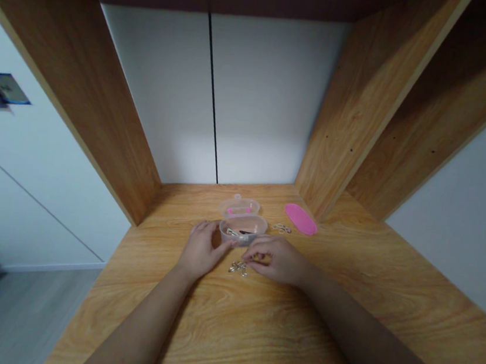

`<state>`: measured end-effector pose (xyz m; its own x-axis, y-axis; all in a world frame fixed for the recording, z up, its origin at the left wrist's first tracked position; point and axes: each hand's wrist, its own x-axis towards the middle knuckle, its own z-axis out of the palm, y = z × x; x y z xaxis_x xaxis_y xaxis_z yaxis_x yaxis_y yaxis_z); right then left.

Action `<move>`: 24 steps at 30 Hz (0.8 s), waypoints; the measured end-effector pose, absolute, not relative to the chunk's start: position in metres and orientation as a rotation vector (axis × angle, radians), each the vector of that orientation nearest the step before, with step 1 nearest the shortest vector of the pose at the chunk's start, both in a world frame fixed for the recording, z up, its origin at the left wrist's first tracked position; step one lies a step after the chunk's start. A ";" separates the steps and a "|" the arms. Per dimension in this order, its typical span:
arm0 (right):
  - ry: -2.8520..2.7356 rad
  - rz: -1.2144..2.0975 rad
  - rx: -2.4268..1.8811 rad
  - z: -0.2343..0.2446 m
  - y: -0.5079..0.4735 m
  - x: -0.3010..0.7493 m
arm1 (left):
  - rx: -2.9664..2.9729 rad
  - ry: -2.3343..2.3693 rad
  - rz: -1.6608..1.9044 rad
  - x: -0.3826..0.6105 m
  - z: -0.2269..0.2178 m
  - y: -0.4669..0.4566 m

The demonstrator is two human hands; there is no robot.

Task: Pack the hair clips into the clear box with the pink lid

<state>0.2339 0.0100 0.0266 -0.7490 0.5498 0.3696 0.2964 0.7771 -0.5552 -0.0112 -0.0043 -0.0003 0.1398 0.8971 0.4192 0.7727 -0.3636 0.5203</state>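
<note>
Wood-grain desk (249, 348): right hand (277, 261) curls nearly shut at loose safety pins (237, 268), grip unclear; half-open left hand (201, 252) guards clear plastic box (242, 230).

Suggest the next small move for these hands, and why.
Probably the right hand should pick up the cluster of small metal pins beside it and put them into the clear plastic box. The pins lie loose on the wooden desk, the box is open with similar metal pieces inside, and the left hand is beside it.

Open plastic box (242, 230) on wooden desk (224, 333); lid (238, 207) behind, oval pad (301, 219) right, safety pins (237, 268) front.
</note>
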 end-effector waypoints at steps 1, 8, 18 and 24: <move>-2.445 0.646 -0.594 0.027 0.010 0.233 | 2.225 1.658 1.034 -0.011 0.000 -0.004; -2.478 0.705 -0.521 0.027 0.009 0.232 | 2.219 1.663 1.045 -0.012 0.000 -0.004; -2.348 0.970 -0.595 0.031 0.004 0.232 | 2.221 1.653 1.046 -0.011 0.002 -0.005; -2.281 0.937 -0.637 0.028 0.006 0.232 | 2.218 1.633 1.070 -0.010 0.003 -0.005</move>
